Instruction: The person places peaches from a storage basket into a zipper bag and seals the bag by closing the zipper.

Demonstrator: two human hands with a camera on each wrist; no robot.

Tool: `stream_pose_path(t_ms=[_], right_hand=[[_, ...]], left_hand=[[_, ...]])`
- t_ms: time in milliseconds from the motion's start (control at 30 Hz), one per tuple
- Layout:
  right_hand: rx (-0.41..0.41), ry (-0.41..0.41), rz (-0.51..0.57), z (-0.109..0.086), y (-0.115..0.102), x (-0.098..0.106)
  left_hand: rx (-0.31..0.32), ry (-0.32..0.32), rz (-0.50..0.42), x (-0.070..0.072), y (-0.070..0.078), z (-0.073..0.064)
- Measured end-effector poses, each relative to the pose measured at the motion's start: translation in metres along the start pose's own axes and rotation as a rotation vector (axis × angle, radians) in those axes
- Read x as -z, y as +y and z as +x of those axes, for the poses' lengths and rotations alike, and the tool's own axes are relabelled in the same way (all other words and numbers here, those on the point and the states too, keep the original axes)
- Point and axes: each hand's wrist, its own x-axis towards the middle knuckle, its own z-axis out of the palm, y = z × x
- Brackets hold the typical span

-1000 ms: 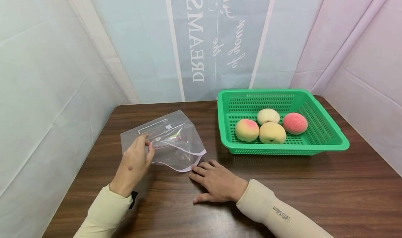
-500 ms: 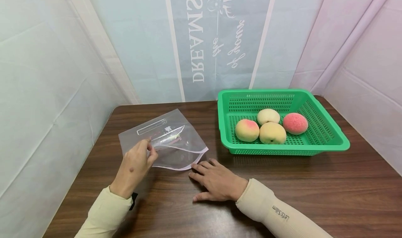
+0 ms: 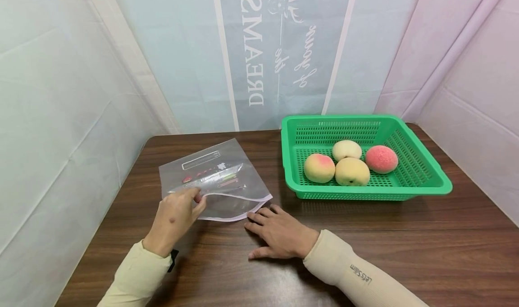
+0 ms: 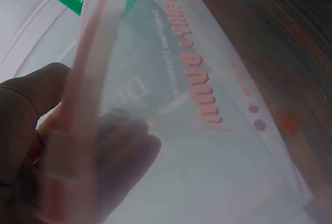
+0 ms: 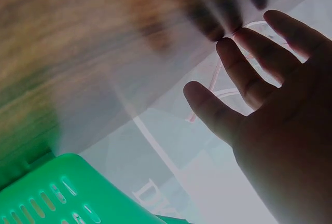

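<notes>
The head camera looks forward and down on the table; the left wrist camera, close to the clear bag, and right wrist camera, close to the right hand, both face the backdrop and share the green basket, at upper left and lower left respectively.

One left hand and one right hand show; one bag is in the left, one worktop beneath both, one basket beyond the right, holding four fruits.
</notes>
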Motion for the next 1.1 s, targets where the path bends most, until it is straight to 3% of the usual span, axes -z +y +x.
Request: stream_pose_path(t_ms=[167,367,833,1100], right_hand=[[0.003,0.024,-0.001,-0.0006,0.0005,0.0010],[0.006,0.032,-0.006,-0.0017,0.0011,0.0009],[0.001,0.070,-0.044,0.0004,-0.0007,0.0015],[-0.004,0.071,-0.039,0.0006,-0.0009,0.0012]], left_hand=[[-0.028,0.090,-0.022,0.0000,-0.0020,0.0034],[-0.018,0.131,-0.028,0.0013,-0.0025,0.0060],[-0.028,0.132,-0.019,0.0023,0.0006,0.0069],[0.007,0.144,-0.039,0.0050,-0.0023,0.0083]])
